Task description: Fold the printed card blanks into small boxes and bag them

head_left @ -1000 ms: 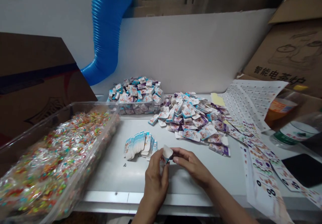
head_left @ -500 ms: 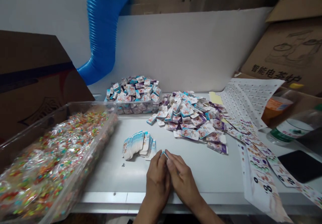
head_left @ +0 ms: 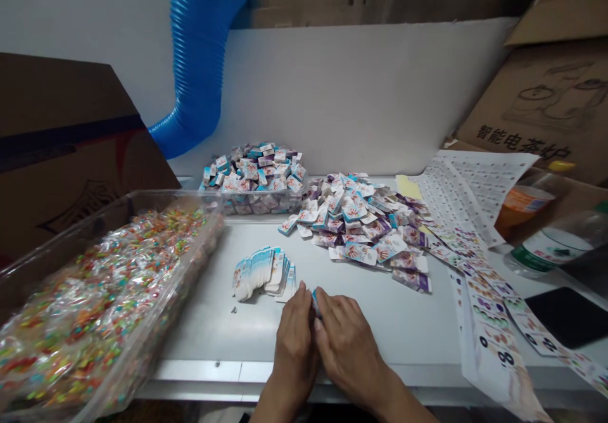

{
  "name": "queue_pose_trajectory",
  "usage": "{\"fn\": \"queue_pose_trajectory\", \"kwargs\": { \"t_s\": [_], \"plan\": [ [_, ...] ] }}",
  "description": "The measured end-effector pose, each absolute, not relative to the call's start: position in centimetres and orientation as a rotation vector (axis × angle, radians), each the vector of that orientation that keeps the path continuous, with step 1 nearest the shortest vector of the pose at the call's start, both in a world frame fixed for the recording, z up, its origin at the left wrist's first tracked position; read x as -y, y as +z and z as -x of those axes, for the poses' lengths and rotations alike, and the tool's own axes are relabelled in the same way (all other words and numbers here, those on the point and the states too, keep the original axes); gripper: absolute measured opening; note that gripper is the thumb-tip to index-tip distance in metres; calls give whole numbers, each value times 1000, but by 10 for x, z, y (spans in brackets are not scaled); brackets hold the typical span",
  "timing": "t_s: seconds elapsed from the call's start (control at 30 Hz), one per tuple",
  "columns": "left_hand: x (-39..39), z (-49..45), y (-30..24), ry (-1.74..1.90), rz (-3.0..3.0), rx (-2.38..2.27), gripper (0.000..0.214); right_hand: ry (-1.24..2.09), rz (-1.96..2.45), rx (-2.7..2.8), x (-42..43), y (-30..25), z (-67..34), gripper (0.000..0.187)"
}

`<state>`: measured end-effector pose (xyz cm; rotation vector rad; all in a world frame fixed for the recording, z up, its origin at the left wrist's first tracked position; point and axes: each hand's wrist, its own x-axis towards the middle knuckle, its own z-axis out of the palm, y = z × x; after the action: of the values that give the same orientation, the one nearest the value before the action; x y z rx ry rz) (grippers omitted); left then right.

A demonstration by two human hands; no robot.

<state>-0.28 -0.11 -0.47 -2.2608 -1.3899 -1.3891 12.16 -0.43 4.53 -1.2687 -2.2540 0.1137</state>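
Note:
Near the table's front edge, my left hand [head_left: 295, 334] and my right hand [head_left: 346, 340] are closed together around a small blue-and-white paper box [head_left: 315, 303]. Only a blue sliver of it shows between the fingers; the rest is hidden. Just beyond my left hand lies a fanned stack of flat blue-and-white cartons [head_left: 261, 272]. Farther off to the right spreads a loose heap of small printed boxes [head_left: 354, 214], some blue, some purple. At the back, a clear plastic bin [head_left: 259, 204] is piled above its rim with similar boxes.
A large clear tray [head_left: 159, 309] of colourful little plastic packets fills the left side. Sticker sheets [head_left: 489, 328], a black phone [head_left: 567, 315] and a bottle [head_left: 546, 252] lie or stand at right. A cardboard box [head_left: 536, 106] and a blue hose [head_left: 197, 62] rise behind.
My right hand has turned, and its fingers now cover more of the far side of the small box. The whole view has shifted slightly.

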Motion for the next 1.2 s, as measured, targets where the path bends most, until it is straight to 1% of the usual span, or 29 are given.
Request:
{"fn": "queue_pose_trajectory", "kwargs": {
  "t_s": [0.1,0.2,0.27,0.3,0.37,0.53,0.6,0.67,0.73,0.77,0.83,0.87,0.9,0.97,1.07,1.13,1.2],
  "plan": [
    [5,4,-6,-1362,2298,1425,52,137,1297,2265,6,37,-121,47],
    [6,5,-6,-1346,2308,1466,55,407,1315,2243,-1,39,-125,49],
    [6,5,-3,-1349,2327,1488,56,579,1322,2237,-9,46,-129,46],
    [6,4,-2,-1361,2321,1507,55,614,1328,2243,-12,50,-130,44],
    [5,3,1,-1392,2294,1568,54,589,1339,2268,-16,53,-130,43],
    [5,3,0,-1413,2275,1642,53,315,1334,2276,-7,43,-120,48],
    [6,4,-1,-1396,2292,1628,53,344,1325,2316,-8,42,-120,48],
    [7,6,0,-1381,2313,1635,53,543,1309,2329,-19,50,-128,42],
    [8,8,2,-1376,2295,1657,56,826,1272,2175,-42,63,-141,37],
    [8,8,4,-1378,2266,1675,58,930,1284,1956,-55,68,-148,39],
    [9,9,5,-1392,2191,1724,60,1079,1275,1482,-82,73,-155,53],
    [9,9,5,-1399,2154,1757,58,1080,1257,1361,-93,71,-154,58],
    [8,9,4,-1402,2126,1784,56,1063,1268,1386,-102,66,-150,61],
    [6,10,1,-1380,2093,1806,53,974,1304,1738,-113,50,-134,61],
    [-2,20,0,-1303,2023,1797,52,708,1306,2252,-118,25,-103,56],
    [-10,33,3,-1191,1980,1836,53,550,1303,2429,-115,17,-88,54],
    [-19,49,5,-1005,2011,1868,52,440,1288,2531,-106,13,-81,53]
  ]
}}
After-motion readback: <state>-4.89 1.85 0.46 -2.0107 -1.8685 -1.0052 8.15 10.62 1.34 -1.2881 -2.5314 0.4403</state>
